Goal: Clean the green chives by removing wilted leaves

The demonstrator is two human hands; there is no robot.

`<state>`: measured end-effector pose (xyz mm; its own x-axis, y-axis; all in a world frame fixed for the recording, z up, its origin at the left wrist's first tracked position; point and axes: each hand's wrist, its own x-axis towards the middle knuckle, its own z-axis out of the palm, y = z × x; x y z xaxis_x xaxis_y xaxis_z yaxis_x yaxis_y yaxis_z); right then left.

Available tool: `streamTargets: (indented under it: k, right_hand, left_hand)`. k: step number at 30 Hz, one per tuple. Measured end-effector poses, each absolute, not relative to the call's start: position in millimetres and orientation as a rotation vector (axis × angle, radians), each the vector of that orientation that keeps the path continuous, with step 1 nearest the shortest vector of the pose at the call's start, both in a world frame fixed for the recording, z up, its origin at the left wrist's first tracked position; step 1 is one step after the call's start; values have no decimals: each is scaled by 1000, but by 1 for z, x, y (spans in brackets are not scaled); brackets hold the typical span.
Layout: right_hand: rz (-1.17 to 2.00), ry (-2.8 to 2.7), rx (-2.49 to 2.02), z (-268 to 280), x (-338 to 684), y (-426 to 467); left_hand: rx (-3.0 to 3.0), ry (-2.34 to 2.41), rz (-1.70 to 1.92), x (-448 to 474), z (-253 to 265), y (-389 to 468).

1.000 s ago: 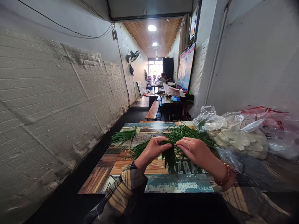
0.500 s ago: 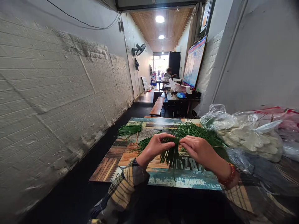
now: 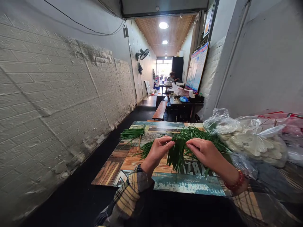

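A bunch of garlic chives [image 3: 176,154] hangs folded between my hands above the table. My left hand [image 3: 161,150] pinches its upper left side between thumb and fingers. On the other side, my right hand [image 3: 204,153] is closed at the bunch's edge, with thin green strands dangling below it; whether a stick is also in these fingers is hidden. A chive bundle on a thin wooden skewer [image 3: 133,133] lies at the table's far left. Nearer my left hand rests another chive bundle [image 3: 146,149]. Behind my right hand spreads a loose heap of chives [image 3: 199,135].
The patchwork-patterned table [image 3: 111,173] is in front of me. Clear plastic bags [image 3: 258,143] with pale flat pieces crowd its right side. Beyond are a wooden bench [image 3: 160,110], more tables and a person [image 3: 172,77]. A brick-patterned wall [image 3: 59,94] runs along the left.
My hands have moved slightly apart, the right one shifting right from the bunch. The hanging chives are spread a little wider. The whole view has tilted slightly upward.
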<state>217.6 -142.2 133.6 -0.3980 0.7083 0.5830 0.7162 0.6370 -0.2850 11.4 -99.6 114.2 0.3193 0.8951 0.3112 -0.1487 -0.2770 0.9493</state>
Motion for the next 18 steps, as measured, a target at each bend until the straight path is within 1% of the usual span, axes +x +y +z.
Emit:
streamTargets:
  k: [6,18]
  right_hand:
    - [-12,-2154,-1116,134,215,-147]
    - [-85,-2137,-1100,140,210,-155]
  left_hand:
    - [1418,712,1236,9,105,-98]
    - [1387,673,1303,12,107,-104]
